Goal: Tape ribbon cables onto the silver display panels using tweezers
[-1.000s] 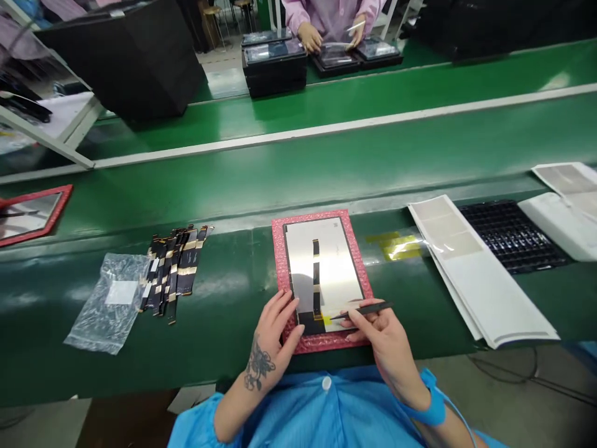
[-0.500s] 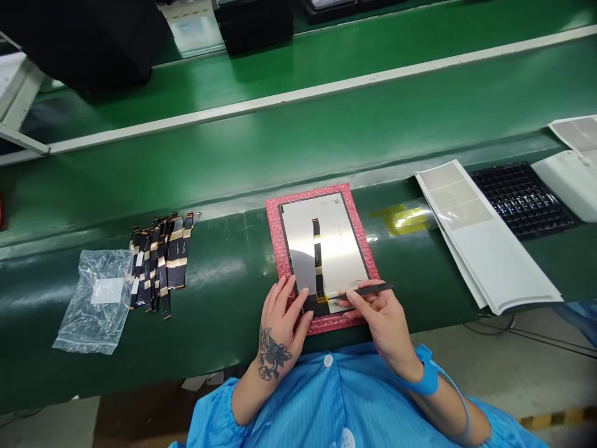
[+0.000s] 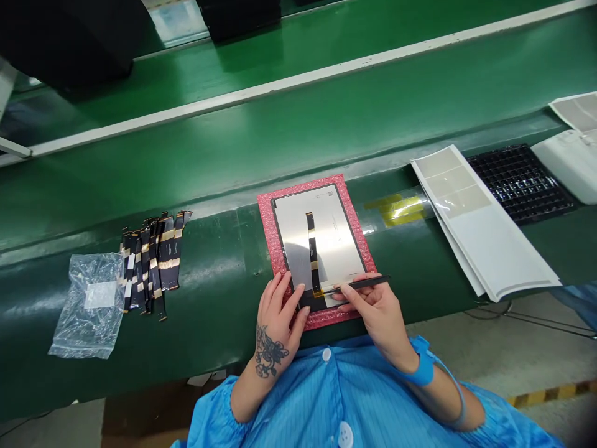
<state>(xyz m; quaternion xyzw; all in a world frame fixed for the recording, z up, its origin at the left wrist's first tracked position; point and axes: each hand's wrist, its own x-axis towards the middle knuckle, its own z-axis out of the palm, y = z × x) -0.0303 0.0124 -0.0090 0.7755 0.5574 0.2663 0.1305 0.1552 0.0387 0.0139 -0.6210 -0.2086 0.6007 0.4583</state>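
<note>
A flat display panel [image 3: 340, 239] with a silvery back lies on a sheet of pink bubble wrap [image 3: 264, 214]. Lengthwise on the panel runs a black flex cable [image 3: 313, 247] with gold bands, its lower end at a small piece of yellow tape [image 3: 319, 294]. My left hand [image 3: 277, 320] rests at the panel's lower left corner, fingers apart and holding nothing. In my right hand [image 3: 379, 312] is a pair of black tweezers [image 3: 368, 282], pinched between thumb and fingers. The tips point left and reach the tape; whether they grip it cannot be made out.
Left on the green bench lie a pile of flex cables [image 3: 168, 254] and a clear plastic bag [image 3: 88, 320]. Yellow tape strips [image 3: 402, 210] stick to the bench on the right, beside white sheets [image 3: 494, 246] and a black tray [image 3: 522, 180]. Dark boxes [image 3: 69, 43] stand behind.
The view has shifted slightly, so the bench things appear a little higher and further left. Both hands and the tweezers keep nearly the same place over the panel.
</note>
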